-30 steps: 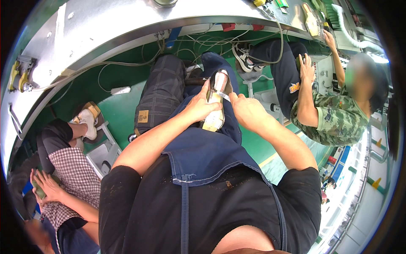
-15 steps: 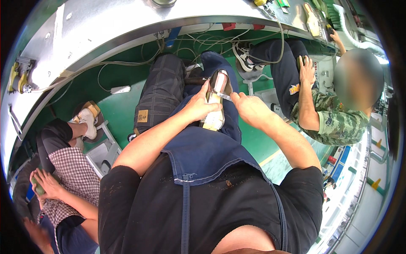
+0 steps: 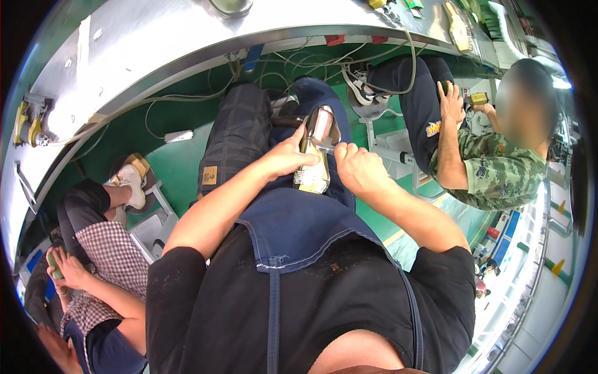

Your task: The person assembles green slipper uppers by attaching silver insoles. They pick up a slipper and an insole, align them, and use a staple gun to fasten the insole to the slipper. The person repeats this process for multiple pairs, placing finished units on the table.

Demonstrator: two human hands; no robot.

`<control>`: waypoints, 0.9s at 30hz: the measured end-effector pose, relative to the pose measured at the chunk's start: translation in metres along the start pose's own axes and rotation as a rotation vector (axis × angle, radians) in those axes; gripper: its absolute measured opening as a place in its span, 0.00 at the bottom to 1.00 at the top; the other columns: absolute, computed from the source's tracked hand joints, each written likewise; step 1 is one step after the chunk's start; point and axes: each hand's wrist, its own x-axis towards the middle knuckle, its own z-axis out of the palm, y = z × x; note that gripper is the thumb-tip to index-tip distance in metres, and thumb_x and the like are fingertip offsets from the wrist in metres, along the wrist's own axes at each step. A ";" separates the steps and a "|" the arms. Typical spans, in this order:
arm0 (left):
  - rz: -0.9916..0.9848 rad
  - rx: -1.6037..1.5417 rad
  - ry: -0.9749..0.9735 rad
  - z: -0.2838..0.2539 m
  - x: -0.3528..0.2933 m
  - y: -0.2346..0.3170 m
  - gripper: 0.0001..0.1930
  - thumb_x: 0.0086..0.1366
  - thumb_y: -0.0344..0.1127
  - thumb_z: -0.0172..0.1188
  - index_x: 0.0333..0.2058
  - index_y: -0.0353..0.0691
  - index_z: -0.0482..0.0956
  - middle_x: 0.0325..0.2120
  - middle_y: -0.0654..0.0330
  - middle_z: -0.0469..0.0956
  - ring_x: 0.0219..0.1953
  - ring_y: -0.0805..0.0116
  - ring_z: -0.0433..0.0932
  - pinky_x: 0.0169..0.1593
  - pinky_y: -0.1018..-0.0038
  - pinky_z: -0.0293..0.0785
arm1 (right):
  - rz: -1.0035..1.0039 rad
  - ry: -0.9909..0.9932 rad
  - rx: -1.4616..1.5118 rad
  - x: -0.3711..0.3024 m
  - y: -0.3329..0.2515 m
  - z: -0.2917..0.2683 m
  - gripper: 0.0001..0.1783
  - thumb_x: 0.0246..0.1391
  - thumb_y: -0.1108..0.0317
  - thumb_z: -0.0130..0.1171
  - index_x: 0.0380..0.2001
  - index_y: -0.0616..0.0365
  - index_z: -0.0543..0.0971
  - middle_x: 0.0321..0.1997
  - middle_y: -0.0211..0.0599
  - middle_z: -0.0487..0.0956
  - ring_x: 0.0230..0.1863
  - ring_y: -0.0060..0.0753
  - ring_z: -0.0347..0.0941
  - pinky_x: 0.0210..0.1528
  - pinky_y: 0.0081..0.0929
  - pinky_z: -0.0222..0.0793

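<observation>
Across my lap lies a shoe on a last (image 3: pixel 313 168), bottom side up, its dark upper edges around a pale, pinkish insole. My left hand (image 3: pixel 291 156) is closed on its left side, thumb across the middle. In my closed right hand (image 3: pixel 358 167) is a flat metal tool (image 3: pixel 325 148); its shiny end reaches the shoe's right edge near the middle. The tool's handle is hidden in my fist, so its exact kind cannot be told. A dark bar-like thing (image 3: pixel 289 120) sits left of the shoe's toe, and a navy apron (image 3: pixel 296 227) covers my lap.
Ahead curves a metal workbench (image 3: pixel 156 47) with a yellow air tool (image 3: pixel 28 124) and a yellow last (image 3: pixel 458 28). Hoses (image 3: pixel 305 62) hang below it. Co-workers sit at my right (image 3: pixel 492 168) and left (image 3: pixel 109 262); the left one holds a green object (image 3: pixel 55 265).
My right hand has moved slightly down and left with the metal tool, whose end now lies lower on the shoe. The right co-worker's far hand has come back from the bench with a yellow tool.
</observation>
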 end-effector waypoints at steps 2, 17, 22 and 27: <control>-0.184 -0.226 -0.207 -0.021 0.003 0.005 0.53 0.66 0.55 0.65 0.80 0.43 0.44 0.65 0.51 0.74 0.63 0.52 0.76 0.65 0.48 0.71 | 0.040 -0.007 -0.030 -0.002 -0.007 0.002 0.11 0.56 0.68 0.60 0.39 0.62 0.73 0.31 0.36 0.79 0.28 0.31 0.83 0.24 0.29 0.80; -0.346 -0.091 -0.145 -0.025 0.034 0.025 0.33 0.76 0.63 0.54 0.63 0.40 0.77 0.56 0.43 0.80 0.46 0.38 0.86 0.45 0.40 0.84 | 0.133 0.013 0.160 -0.008 -0.012 0.000 0.14 0.56 0.70 0.57 0.44 0.66 0.72 0.35 0.43 0.76 0.37 0.39 0.80 0.33 0.33 0.82; -0.308 -0.025 -0.083 -0.020 0.036 0.023 0.30 0.78 0.57 0.52 0.63 0.36 0.75 0.57 0.43 0.80 0.43 0.40 0.87 0.40 0.44 0.87 | -0.098 -0.412 0.820 0.000 0.066 -0.043 0.15 0.60 0.75 0.54 0.49 0.69 0.71 0.42 0.61 0.82 0.49 0.64 0.81 0.49 0.50 0.78; -0.264 0.032 0.021 -0.009 0.033 0.027 0.28 0.80 0.53 0.49 0.61 0.32 0.72 0.48 0.44 0.83 0.41 0.46 0.88 0.39 0.47 0.87 | 0.131 0.153 0.957 0.054 0.148 -0.075 0.14 0.62 0.67 0.63 0.47 0.62 0.76 0.41 0.61 0.82 0.46 0.68 0.80 0.48 0.54 0.75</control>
